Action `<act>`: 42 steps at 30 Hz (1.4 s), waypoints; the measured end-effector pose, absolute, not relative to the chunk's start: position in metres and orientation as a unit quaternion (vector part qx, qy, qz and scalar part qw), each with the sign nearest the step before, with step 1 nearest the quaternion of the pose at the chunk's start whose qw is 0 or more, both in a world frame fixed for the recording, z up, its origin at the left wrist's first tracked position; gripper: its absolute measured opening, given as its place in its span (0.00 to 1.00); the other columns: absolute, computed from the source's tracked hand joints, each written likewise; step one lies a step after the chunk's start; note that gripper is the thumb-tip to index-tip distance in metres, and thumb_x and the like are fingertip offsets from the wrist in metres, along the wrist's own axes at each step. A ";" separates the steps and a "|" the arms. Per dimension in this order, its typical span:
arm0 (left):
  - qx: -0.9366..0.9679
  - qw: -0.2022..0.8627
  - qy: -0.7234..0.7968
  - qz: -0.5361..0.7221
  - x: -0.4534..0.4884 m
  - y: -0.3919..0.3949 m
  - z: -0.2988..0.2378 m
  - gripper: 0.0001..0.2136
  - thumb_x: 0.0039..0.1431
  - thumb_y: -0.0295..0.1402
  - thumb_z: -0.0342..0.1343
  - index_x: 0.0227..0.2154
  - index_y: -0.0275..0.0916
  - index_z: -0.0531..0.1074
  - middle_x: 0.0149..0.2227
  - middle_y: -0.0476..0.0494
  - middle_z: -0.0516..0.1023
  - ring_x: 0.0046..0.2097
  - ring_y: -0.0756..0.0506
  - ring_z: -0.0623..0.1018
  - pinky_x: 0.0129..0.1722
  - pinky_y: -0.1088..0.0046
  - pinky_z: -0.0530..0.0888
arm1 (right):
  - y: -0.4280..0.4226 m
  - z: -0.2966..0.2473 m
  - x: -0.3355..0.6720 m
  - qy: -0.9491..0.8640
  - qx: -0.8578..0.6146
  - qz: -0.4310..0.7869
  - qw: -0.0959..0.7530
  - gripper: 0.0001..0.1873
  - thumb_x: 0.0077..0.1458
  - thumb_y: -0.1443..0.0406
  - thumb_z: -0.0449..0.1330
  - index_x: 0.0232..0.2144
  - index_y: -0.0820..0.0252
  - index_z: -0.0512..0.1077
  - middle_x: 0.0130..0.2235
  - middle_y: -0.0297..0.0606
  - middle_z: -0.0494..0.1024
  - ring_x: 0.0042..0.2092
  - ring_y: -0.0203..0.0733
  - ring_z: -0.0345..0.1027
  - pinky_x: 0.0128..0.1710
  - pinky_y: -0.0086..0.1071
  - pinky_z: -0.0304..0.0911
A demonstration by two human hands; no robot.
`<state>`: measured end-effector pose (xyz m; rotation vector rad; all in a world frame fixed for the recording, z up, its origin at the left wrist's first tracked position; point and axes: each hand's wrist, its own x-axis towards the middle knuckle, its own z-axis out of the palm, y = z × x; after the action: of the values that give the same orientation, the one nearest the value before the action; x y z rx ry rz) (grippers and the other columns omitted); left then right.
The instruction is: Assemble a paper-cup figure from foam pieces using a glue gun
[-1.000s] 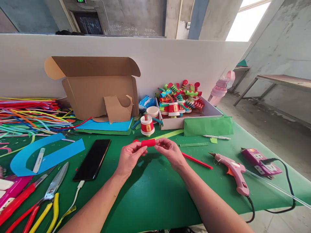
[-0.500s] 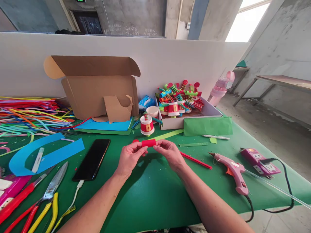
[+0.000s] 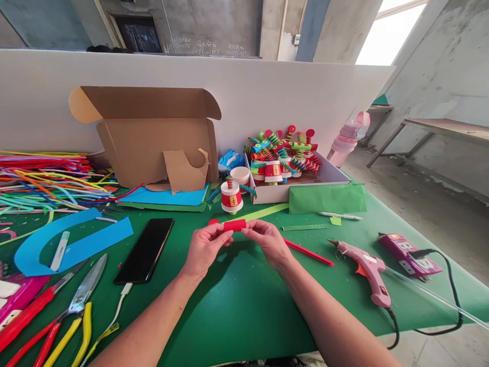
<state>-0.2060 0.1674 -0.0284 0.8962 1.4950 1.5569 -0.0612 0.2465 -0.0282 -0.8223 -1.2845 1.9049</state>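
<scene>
Little has moved since the earlier frame: our right hand [image 3: 269,244] has dipped slightly, its fingers sitting lower against the red paper roll [image 3: 234,225], while our left hand [image 3: 204,250] keeps nearly the same place. We have the roll pinched at both ends, left thumb and fingers on one, right fingertips on the other, probably to keep it from uncurling; it is level, above the green table [image 3: 229,321]. A red round piece [image 3: 213,222] shows at ten o'clock from the roll, just beyond our left fingers.

At twelve, a paper-cup figure [image 3: 231,198] stands near, perhaps within sight for reference. At one, the white box [image 3: 273,195] gathers similar figures [image 3: 286,153], its walls likely keeping them together. Around four lie red strips [image 3: 309,253], with the glue gun [image 3: 364,265] farther out, its handle toward us, seemingly for easy reach. Toward eight, the phone [image 3: 145,250] and scissors [image 3: 86,295] lie well apart, as they did earlier
</scene>
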 end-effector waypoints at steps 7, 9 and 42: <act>0.345 0.391 0.592 0.614 -0.206 0.167 -0.027 0.11 0.41 0.40 0.67 0.25 0.37 0.80 0.21 0.48 0.77 0.25 0.50 0.74 0.28 0.75 0.73 | 0.248 -0.032 -0.061 -0.484 -0.323 0.735 0.349 0.17 0.33 0.55 0.75 0.24 0.59 0.78 0.27 0.33 0.77 0.31 0.35 0.63 0.36 0.32 0.58; 0.341 0.382 0.592 0.622 -0.208 0.168 -0.028 0.12 0.41 0.40 0.67 0.25 0.36 0.79 0.21 0.48 0.77 0.25 0.50 0.74 0.28 0.75 0.73 | 0.249 -0.033 -0.061 -0.489 -0.326 0.726 0.356 0.18 0.33 0.55 0.75 0.28 0.58 0.80 0.29 0.34 0.78 0.32 0.36 0.65 0.37 0.33 0.59; 0.495 0.232 0.626 0.557 -0.215 0.168 -0.042 0.08 0.51 0.37 0.60 0.31 0.40 0.80 0.22 0.50 0.80 0.25 0.48 0.77 0.28 0.76 0.73 | 0.251 -0.027 -0.058 -0.530 -0.374 0.668 0.364 0.20 0.36 0.49 0.70 0.22 0.60 0.77 0.22 0.31 0.69 0.26 0.33 0.54 0.28 0.30 0.51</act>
<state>-0.2149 0.1685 -0.0423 1.3598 1.7203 1.5304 -0.0579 0.2515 -0.0274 -0.9625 -1.3641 1.7193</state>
